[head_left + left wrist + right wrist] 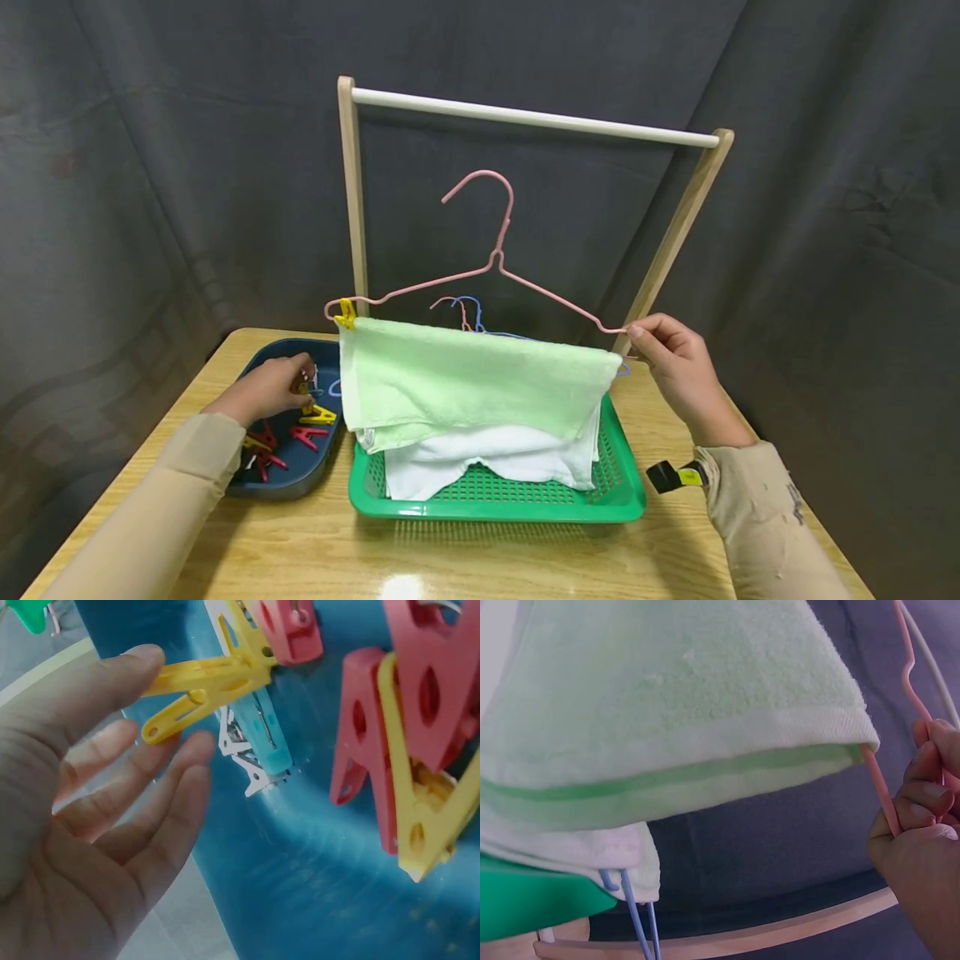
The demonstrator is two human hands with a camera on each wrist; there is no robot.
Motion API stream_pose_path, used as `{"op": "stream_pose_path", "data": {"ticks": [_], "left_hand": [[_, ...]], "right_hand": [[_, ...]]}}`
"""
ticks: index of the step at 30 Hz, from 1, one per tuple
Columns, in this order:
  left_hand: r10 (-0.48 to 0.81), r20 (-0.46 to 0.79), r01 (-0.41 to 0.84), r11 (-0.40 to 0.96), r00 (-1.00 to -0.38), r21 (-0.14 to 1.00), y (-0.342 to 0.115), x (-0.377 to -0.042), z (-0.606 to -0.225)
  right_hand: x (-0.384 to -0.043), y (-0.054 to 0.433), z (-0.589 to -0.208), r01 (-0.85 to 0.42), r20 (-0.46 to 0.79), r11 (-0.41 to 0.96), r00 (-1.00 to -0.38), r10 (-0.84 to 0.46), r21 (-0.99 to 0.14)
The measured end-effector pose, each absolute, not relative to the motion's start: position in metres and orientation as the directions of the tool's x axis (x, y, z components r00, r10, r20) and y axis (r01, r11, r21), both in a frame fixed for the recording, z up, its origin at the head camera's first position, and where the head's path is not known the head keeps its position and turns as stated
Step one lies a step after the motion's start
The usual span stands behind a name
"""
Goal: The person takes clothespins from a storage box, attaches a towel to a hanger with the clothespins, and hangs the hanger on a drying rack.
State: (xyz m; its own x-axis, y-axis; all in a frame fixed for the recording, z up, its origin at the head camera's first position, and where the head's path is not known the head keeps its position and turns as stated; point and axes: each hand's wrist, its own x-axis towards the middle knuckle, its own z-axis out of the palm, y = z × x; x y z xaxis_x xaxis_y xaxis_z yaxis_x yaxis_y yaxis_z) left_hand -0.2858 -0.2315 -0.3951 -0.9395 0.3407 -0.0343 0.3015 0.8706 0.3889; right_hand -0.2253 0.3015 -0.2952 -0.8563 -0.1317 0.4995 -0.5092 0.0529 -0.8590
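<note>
Left hand [268, 388] pinches yellow clothespin [231, 681] in bin [294, 489]; right hand [686, 371] grips hanger [551, 294], narrow gap to towel [480, 379] edge.

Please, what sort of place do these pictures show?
Probably an indoor table set up for hanging laundry, with a rack, a towel on a pink hanger, and a tub of clothespins.

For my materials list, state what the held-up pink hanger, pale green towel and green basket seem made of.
Pink hanger: probably coated metal wire, smooth, thin and bent. Pale green towel: terry cloth, matte, fuzzy pile; fibre unclear. Green basket: likely moulded plastic, slightly glossy, with regular perforations.
</note>
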Motion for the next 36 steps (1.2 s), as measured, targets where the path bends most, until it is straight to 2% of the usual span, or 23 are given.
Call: {"op": "stream_pose_path", "data": {"ticks": [6, 20, 27, 36], "left_hand": [[0.317, -0.063, 0.258, 0.859, -0.946, 0.443, -0.234, -0.283, -0.394], [0.325, -0.091, 0.25, 0.853, -0.941, 0.458, -0.236, -0.282, -0.392], [0.35, -0.055, 0.281, 0.827, -0.935, 0.486, -0.237, -0.281, -0.389], [0.358, 0.061, 0.334, 0.778, -0.932, 0.532, -0.24, -0.274, -0.376]], "right_hand": [[-0.227, 0.3, -0.291, -0.505, 0.498, 0.012, -0.855, -0.142, -0.863], [-0.225, 0.294, -0.283, -0.492, 0.498, -0.087, -0.864, -0.076, -0.866], [-0.225, 0.292, -0.283, -0.503, 0.509, -0.101, -0.859, -0.057, -0.859], [-0.221, 0.293, -0.279, -0.511, 0.519, -0.125, -0.853, -0.047, -0.851]]}}
